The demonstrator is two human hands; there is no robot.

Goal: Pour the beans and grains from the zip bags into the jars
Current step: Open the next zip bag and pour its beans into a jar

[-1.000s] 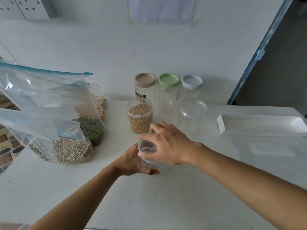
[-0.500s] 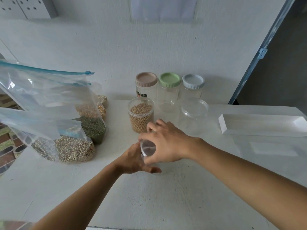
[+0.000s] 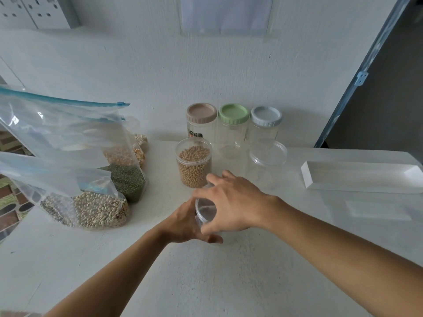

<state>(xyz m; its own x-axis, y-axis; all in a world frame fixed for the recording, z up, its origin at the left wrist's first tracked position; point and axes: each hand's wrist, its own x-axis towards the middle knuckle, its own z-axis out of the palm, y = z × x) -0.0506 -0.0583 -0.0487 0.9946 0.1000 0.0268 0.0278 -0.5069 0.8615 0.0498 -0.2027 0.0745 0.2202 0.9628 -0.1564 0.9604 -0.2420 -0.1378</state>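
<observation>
Far left: a large zip bag (image 3: 57, 133) with a blue zipper stands tall and hides part of the bags behind it. In front of it lies a bag of pale beans (image 3: 96, 209). Just right of that is a bag of green beans (image 3: 128, 181), and a bag of yellow grain (image 3: 123, 155) sits behind. All rest on the white table (image 3: 206, 282).

Centre: I see the left hand (image 3: 183, 223) gripping the side of a small clear jar (image 3: 204, 210) that stands on the table. The right hand (image 3: 233, 202) is curled over the jar's top, fingers clamped round the rim. The 2 hands cover most of the jar, so I cannot read its contents.

Just behind the hands is an open jar of tan beans (image 3: 194, 165). Along the wall stand 3 capped jars: pink lid (image 3: 201, 112), green lid (image 3: 233, 113), grey lid (image 3: 266, 115). In front of the grey one is an empty jar with a clear lid (image 3: 266, 163).

Right: a long white tray (image 3: 361, 177), well apart from the hands.
</observation>
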